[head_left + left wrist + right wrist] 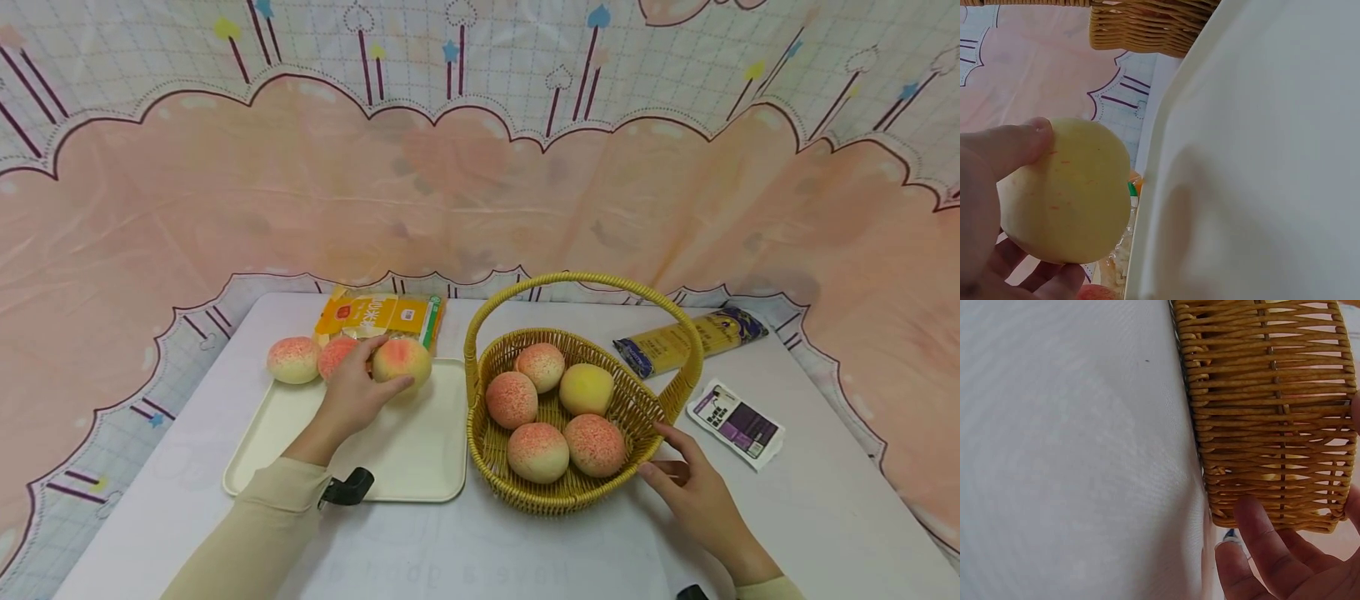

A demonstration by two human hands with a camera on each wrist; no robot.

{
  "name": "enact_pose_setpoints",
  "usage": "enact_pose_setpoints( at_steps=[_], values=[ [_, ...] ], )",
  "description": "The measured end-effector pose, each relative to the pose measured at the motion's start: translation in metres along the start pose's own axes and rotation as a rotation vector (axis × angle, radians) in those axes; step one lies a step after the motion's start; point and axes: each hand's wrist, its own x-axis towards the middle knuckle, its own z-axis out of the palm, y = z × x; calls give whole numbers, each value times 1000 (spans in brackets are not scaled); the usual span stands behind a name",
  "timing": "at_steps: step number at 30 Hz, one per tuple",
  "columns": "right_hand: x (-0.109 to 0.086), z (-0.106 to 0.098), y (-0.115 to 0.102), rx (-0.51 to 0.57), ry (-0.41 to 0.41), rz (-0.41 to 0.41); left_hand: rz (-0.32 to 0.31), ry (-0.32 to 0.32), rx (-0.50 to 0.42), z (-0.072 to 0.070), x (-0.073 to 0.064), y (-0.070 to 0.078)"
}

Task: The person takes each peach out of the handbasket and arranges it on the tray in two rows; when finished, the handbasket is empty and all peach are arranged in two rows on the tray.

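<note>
My left hand (351, 402) pinches a peach (403, 363) between thumb and fingers, held up over the back edge of the cream tray (408, 467). Close up in the left wrist view, the peach's pale yellow side (1075, 194) faces the camera. Behind that hand sits a second peach (335, 353), partly hidden, with another peach (293, 360) at the tray's back left corner. The wicker basket (542, 503) stands right of the tray, holding several peaches. My right hand (701, 492) holds its right side, thumb at the rim and fingertips (1250, 512) against the woven wall.
Behind the tray lies an orange food bag (382, 312). A long yellow and blue packet (697, 340) and a small white and purple packet (738, 423) lie right of the basket, whose tall handle (585, 278) arches over it. A patterned curtain (337, 192) hangs behind the table.
</note>
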Motion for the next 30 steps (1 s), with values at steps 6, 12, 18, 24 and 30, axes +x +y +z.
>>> enact_pose_setpoints(
  at_steps=[6,12,18,24,30],
  values=[
    [-1,0,0,-8,4,-6,-21,0,30,1,4,-3],
    [-1,0,1,-9,6,-5,-34,-3,64,2,9,-6],
    [-1,0,1,-13,5,-3,-53,-5,92,5,13,-7],
    [0,0,2,-17,12,-16,-55,-7,102,9,15,-5],
    [0,0,2,-9,18,-35,-61,-26,96,12,16,-6]
  ],
)
